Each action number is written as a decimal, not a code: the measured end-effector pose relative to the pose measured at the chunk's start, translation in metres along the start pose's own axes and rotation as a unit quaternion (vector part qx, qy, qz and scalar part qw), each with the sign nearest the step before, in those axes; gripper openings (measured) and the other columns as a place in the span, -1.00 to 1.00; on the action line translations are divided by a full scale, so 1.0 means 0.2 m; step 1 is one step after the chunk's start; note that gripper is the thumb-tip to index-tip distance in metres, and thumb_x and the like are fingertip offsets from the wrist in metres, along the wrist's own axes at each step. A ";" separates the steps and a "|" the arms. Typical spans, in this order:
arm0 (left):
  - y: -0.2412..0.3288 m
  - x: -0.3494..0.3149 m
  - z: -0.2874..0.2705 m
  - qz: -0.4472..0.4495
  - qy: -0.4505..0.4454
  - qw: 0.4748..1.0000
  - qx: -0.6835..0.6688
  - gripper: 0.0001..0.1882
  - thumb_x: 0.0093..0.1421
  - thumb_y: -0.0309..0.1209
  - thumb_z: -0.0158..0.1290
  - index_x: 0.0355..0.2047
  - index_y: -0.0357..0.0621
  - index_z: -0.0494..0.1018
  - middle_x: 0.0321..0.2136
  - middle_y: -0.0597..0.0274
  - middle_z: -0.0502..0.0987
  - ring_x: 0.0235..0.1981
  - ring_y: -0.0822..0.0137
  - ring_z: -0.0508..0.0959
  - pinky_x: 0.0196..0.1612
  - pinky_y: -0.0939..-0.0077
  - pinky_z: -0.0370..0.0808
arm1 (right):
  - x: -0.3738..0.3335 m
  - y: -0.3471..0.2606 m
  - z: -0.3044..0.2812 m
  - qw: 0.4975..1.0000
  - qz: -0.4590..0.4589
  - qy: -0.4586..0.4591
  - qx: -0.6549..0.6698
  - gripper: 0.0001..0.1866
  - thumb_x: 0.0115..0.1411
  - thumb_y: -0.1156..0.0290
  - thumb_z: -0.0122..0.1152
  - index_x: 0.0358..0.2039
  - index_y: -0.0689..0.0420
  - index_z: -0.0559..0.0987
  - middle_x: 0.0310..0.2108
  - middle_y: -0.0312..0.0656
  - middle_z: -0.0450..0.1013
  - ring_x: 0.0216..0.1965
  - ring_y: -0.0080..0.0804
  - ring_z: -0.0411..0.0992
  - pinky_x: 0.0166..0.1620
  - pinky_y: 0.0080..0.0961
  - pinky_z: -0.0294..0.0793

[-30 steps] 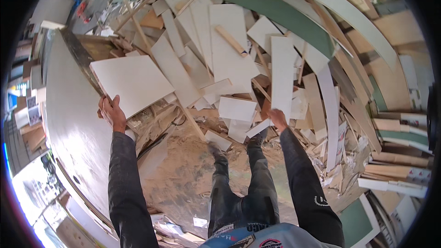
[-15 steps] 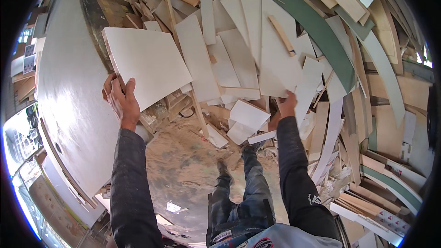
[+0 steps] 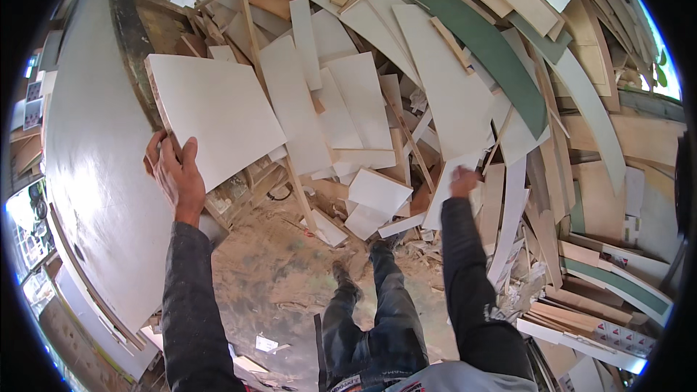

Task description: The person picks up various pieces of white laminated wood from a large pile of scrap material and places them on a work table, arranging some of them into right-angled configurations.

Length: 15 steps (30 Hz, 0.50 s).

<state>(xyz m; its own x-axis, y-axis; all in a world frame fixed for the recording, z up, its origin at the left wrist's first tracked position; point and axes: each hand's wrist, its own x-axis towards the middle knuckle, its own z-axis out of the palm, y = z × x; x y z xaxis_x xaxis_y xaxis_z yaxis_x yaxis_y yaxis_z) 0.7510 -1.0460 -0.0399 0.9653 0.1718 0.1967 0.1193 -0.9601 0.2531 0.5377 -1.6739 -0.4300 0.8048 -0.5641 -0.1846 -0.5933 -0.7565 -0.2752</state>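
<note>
The left hand (image 3: 174, 178) is gripping a white panel (image 3: 218, 116) by its left edge, at the left of a heap of scattered boards (image 3: 359, 91). The right hand (image 3: 465, 181) is appearing blurred against a pale board (image 3: 440, 194); whether it is gripping, I cannot tell.

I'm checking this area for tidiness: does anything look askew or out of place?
Yes: the white boards and wooden strips ahead lie jumbled at clashing angles rather than stacked, with loose scraps on the floor.
</note>
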 end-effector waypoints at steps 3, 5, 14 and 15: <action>-0.08 -0.05 -0.06 -0.006 0.004 0.999 0.054 -0.62 0.25 -0.19 0.07 -0.18 -0.34 0.50 0.04 0.02 0.41 0.20 0.07 0.24 0.28 0.03 -0.01 | -0.34 -0.46 0.39 0.876 -0.133 -0.136 0.443 -0.70 0.19 0.28 0.14 -0.23 0.28 0.58 -0.36 -0.07 0.56 -0.33 -0.26 0.55 -0.28 -0.29 0.54; -0.10 -0.05 -0.08 -0.017 -0.009 0.997 0.072 -0.62 0.24 -0.20 0.09 -0.18 -0.33 0.51 0.07 0.06 0.39 0.19 0.07 0.25 0.26 0.08 0.03 | -0.45 -0.76 0.57 0.809 0.065 -0.243 0.530 -0.64 0.14 0.30 0.15 -0.12 0.27 0.51 -0.23 0.01 0.52 -0.29 -0.17 0.51 -0.22 -0.14 0.54; -0.37 -0.04 0.00 -0.016 0.013 0.997 -0.068 -0.62 0.27 -0.30 0.14 -0.06 -0.39 0.50 0.15 0.01 0.26 0.01 0.21 0.45 0.03 0.34 0.45 | -0.41 -1.05 0.70 0.962 0.050 -0.213 0.161 -0.39 0.00 0.18 0.32 0.07 0.16 0.53 0.08 0.15 0.41 0.12 0.15 0.37 0.06 -0.03 0.44; -0.29 0.02 0.02 -0.015 -0.028 0.998 -0.051 -0.62 0.27 -0.31 0.13 -0.03 -0.38 0.49 0.19 0.03 0.20 0.02 0.22 0.45 0.06 0.34 0.43 | -0.34 -0.90 0.71 0.927 0.072 -0.268 0.252 -0.39 -0.02 0.14 0.36 0.06 0.14 0.55 0.11 0.14 0.39 0.17 0.13 0.31 0.10 -0.01 0.39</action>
<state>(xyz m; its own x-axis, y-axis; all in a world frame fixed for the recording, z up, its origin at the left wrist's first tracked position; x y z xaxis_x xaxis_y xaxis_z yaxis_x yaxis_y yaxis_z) 0.7480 -0.9904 -0.0574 0.9737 0.1841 0.1345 0.1263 -0.9266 0.3543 0.5920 -1.4519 -0.5009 0.6900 -0.2994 -0.6590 -0.7214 -0.3589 -0.5923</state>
